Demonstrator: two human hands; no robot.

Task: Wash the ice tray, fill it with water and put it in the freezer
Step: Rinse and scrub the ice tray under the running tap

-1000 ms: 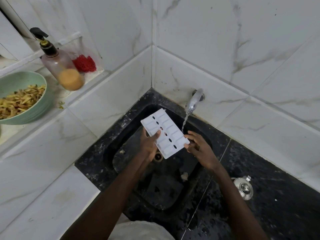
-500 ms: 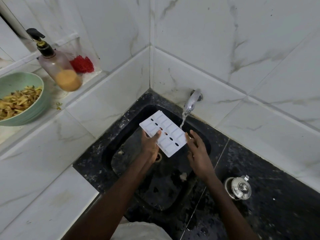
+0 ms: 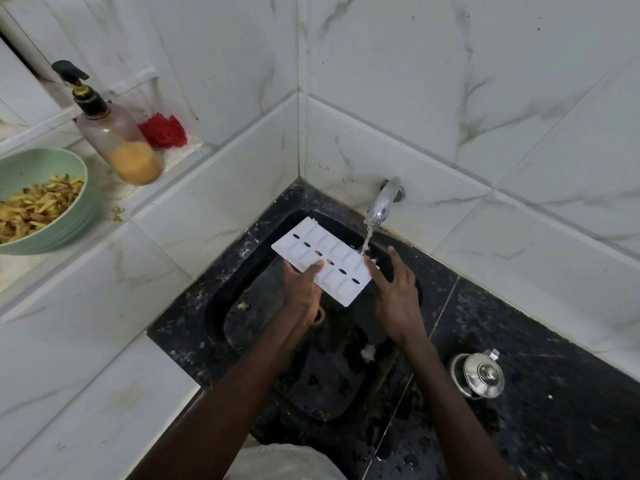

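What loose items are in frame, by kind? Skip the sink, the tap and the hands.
ice tray: 1
pump bottle: 1
green bowl: 1
red scrubber: 1
steel lidded pot: 1
Total: 5

Right fingers (image 3: 379,277) now straight beside tray (image 3: 329,268)

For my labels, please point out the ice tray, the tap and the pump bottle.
ice tray (image 3: 341,258): head view, white middle surface.
tap (image 3: 382,202): head view, chrome spout.
pump bottle (image 3: 116,133): head view, clear body.
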